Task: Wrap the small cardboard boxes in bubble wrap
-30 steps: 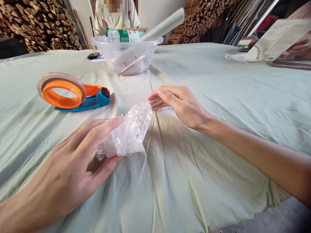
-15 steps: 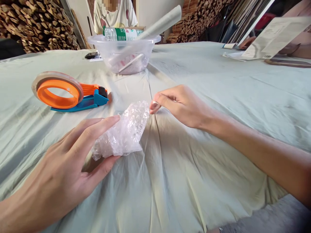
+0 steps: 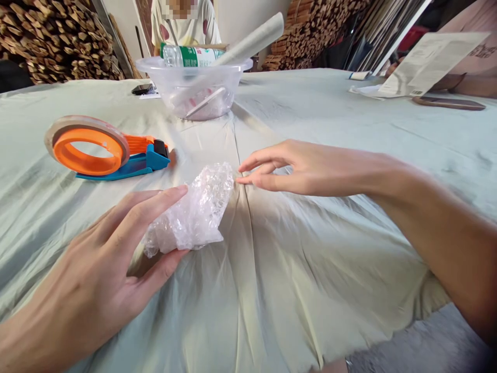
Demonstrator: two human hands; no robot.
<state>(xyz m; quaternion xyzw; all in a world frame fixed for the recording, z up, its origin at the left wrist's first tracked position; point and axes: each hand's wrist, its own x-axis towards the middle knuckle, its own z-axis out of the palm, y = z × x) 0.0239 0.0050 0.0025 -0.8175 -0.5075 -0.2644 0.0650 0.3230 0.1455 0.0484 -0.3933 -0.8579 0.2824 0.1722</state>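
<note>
A crumpled bundle of clear bubble wrap [image 3: 198, 207] lies on the cloth in front of me; what is inside it, if anything, cannot be made out. My left hand [image 3: 120, 254] grips its left part, with fingers over the top and the thumb along the near side. Just off the bundle's right tip, my right hand [image 3: 279, 168] hovers open, its fingers stretched out and nothing visible in them. An orange and blue tape dispenser [image 3: 140, 163] with a roll of tape stands beyond my left hand.
A clear plastic basin [image 3: 155, 77] holds a green-labelled bottle [image 3: 194, 56] and a long whitish roll [image 3: 256, 39]. A phone [image 3: 142, 89] lies left of it. One person [image 3: 184, 28] is behind the basin; another at right is near a paper sheet [image 3: 430, 65]. Stacked wood [image 3: 58, 41] lines the back.
My right hand has gone from a pinch, with a small white bit between the fingers, to stretched-out fingers. My left hand keeps its grip on the bubble wrap. The view has shifted slightly.
</note>
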